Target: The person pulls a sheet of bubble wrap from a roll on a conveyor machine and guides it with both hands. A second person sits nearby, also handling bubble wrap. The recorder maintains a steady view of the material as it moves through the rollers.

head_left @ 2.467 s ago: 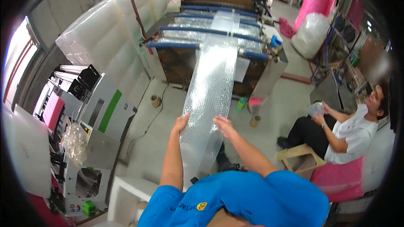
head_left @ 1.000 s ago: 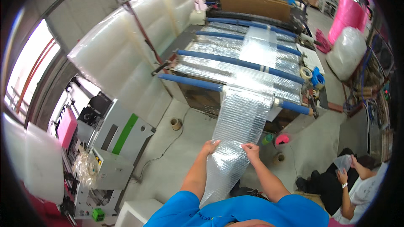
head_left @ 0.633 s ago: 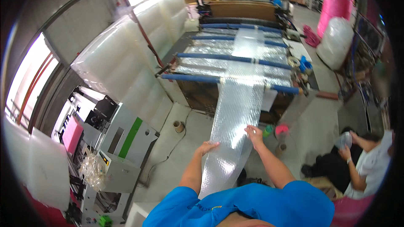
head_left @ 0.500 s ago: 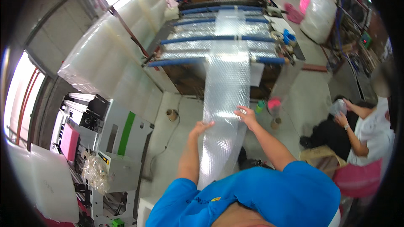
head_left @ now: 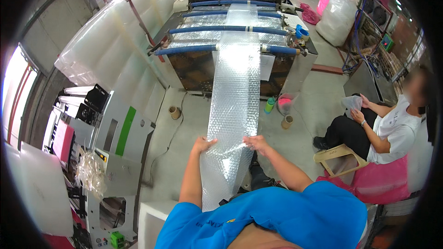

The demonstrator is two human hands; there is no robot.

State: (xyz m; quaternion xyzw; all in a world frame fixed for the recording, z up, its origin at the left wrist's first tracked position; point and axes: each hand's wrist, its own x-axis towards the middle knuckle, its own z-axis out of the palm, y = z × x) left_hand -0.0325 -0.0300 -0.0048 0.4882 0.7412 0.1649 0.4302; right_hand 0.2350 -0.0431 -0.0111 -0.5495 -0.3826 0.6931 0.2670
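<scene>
A long strip of clear bubble wrap (head_left: pixel 234 78) runs from the blue-covered rollers (head_left: pixel 182 51) of a machine down toward my body. My left hand (head_left: pixel 203 145) grips its left edge, thumb on top and fingers partly hidden. At the right edge my right hand (head_left: pixel 257 143) pinches the film, which puckers between thumb and fingers. Below my hands the strip hangs on, narrowing toward my blue shirt. Its lower end is hidden by my body.
Left stands a grey machine with a green stripe (head_left: pixel 125 131), and behind it a large wrapped stack (head_left: pixel 117 32). At right a person (head_left: pixel 392 127) sits on a low stool (head_left: pixel 340 159), holding a clear piece of film. A green bottle (head_left: pixel 269 105) and cardboard cores (head_left: pixel 287 121) stand on the floor.
Both hands, still on the strip's edges, are lower in the picture and nearer my body. The whole view has shifted, showing more of the seated person.
</scene>
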